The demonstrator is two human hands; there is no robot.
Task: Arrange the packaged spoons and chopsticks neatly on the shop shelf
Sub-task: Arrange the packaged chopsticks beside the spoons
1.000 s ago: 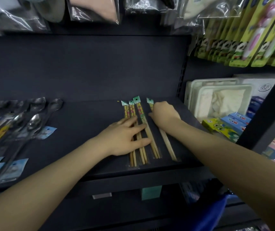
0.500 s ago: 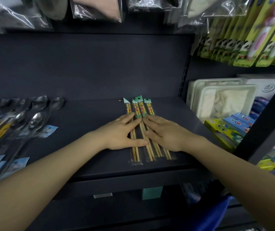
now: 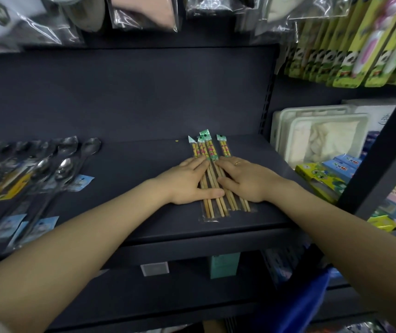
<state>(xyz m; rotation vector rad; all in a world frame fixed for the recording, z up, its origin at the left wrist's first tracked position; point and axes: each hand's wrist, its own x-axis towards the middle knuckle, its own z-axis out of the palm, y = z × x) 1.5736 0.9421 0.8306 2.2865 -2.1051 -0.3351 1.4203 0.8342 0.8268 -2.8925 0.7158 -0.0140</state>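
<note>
A: Four packs of chopsticks (image 3: 210, 174) lie side by side on the dark shelf (image 3: 129, 188), right of its middle, green card tops pointing toward the back wall and bare wooden tips toward the front edge.

B: And the hands?

A: Both lie flat on that bundle. The left hand (image 3: 187, 182) rests on its left side, fingers straight and pointing up along the sticks, thumb stretched across the lower part. The right hand (image 3: 242, 180) rests on the right side, fingers straight too, with a ring (image 3: 237, 162) on one of them.

B: Is either one gripping anything?

A: No. Neither curls round a pack; they press from the two sides, fingertips close together over the middle packs. The green tops stick out beyond the fingertips, and the wooden ends show below the palms.

B: Where are the spoons?

A: The packaged spoons (image 3: 48, 169) lie well apart, on the left part of the same shelf, bowls toward the back, overlapping in a loose fan. No hand touches them.

B: Anything beside the right hand?

A: White plastic trays (image 3: 317, 138) and small coloured boxes (image 3: 321, 174) sit in the next bay.
</note>
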